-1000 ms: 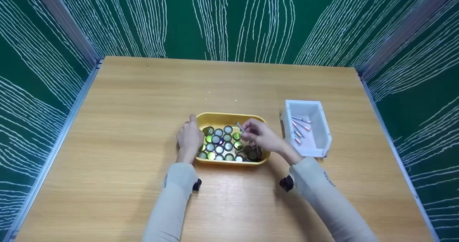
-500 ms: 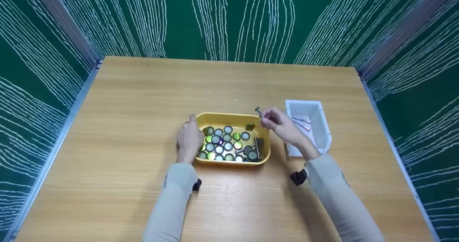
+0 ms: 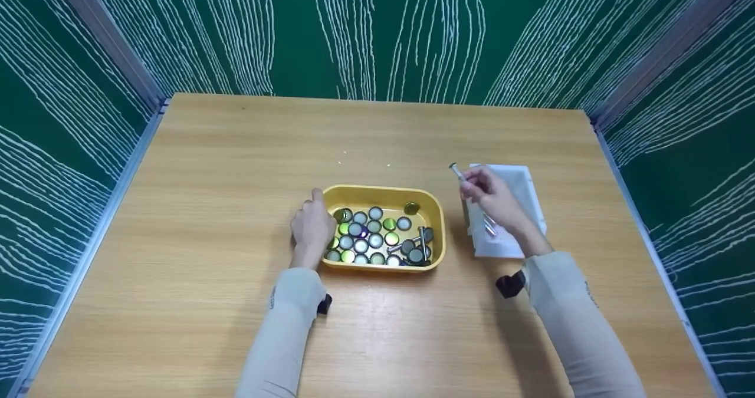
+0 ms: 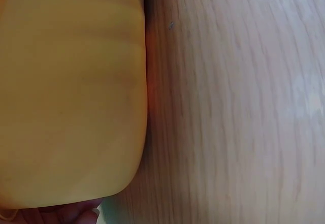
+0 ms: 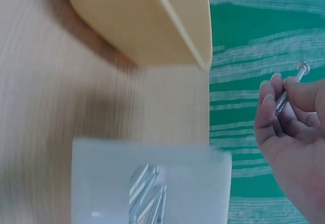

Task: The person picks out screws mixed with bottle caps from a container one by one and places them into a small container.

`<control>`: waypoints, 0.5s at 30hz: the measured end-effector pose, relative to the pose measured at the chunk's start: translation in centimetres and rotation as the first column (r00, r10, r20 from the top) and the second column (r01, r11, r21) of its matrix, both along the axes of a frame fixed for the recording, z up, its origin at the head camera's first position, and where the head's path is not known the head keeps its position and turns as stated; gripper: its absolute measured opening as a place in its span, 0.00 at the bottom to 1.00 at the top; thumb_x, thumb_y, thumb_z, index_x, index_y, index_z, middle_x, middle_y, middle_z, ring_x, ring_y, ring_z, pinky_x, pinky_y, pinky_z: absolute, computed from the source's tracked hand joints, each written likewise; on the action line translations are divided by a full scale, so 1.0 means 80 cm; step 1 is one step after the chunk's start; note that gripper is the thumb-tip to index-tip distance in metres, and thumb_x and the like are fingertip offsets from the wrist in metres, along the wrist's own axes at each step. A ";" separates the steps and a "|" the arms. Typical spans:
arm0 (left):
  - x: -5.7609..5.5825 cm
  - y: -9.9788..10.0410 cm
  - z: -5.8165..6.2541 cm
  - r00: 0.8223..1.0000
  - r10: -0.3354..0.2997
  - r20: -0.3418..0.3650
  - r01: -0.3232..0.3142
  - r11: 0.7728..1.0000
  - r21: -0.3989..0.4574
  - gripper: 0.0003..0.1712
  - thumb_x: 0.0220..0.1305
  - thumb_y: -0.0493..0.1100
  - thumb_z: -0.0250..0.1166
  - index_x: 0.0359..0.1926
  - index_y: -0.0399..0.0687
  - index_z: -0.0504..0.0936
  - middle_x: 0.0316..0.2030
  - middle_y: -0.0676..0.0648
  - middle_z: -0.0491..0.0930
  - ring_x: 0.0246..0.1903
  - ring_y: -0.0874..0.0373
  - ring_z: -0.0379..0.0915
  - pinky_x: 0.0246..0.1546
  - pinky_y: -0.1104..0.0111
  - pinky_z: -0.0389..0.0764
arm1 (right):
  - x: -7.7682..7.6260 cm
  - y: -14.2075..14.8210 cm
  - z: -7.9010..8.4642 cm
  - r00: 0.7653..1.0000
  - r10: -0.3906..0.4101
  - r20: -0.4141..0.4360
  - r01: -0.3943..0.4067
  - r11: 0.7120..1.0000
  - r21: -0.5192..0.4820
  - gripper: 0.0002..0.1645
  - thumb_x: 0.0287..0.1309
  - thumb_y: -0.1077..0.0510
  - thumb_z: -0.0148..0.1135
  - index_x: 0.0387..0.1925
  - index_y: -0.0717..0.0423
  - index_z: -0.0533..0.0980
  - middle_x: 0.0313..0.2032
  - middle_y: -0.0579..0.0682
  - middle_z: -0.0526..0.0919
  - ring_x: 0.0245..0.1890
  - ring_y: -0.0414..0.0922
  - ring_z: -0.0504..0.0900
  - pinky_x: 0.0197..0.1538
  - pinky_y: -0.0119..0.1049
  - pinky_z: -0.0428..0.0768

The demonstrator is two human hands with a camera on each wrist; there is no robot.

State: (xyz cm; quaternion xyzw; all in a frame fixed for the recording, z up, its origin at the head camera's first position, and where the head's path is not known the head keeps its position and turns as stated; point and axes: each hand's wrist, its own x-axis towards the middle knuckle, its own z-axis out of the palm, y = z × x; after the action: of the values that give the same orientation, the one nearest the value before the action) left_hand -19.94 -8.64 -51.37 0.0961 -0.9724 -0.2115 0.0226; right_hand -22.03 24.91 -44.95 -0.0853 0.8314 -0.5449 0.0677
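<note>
Green wall (image 3: 295, 44) streaked white behind wooden table (image 3: 177, 239). Yellow tray (image 3: 380, 194): holds bottle caps (image 3: 376, 241), more bolts (image 3: 423, 239). Left hand (image 3: 312, 227): fingers bent, holds tray's left end. Right hand (image 3: 497, 199): thumb and fingers closed in pinch on bolt (image 3: 457, 171), head outward, above white bin (image 3: 500, 249). Handling, as judged: keep pinch firm, lower bolt inside walls before release, lay parallel to bolts within.
</note>
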 end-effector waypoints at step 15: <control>0.002 0.001 -0.001 0.999 0.002 -0.043 -0.002 1.000 -0.013 0.23 0.59 0.33 0.55 0.57 0.38 0.69 0.36 0.34 0.83 0.32 0.37 0.83 0.29 0.50 0.84 | -0.006 0.062 -0.032 0.978 -0.195 -0.073 0.207 0.951 0.229 0.14 0.69 0.65 0.50 0.51 0.73 0.70 0.38 0.57 0.77 0.33 0.33 0.74 0.37 0.20 0.74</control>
State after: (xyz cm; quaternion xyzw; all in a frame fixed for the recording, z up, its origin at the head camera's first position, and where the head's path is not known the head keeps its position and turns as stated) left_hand -19.78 -8.58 -51.44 0.0924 -0.9729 -0.2073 0.0442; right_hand -22.53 29.84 -47.52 -0.0051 0.8957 -0.4445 0.0011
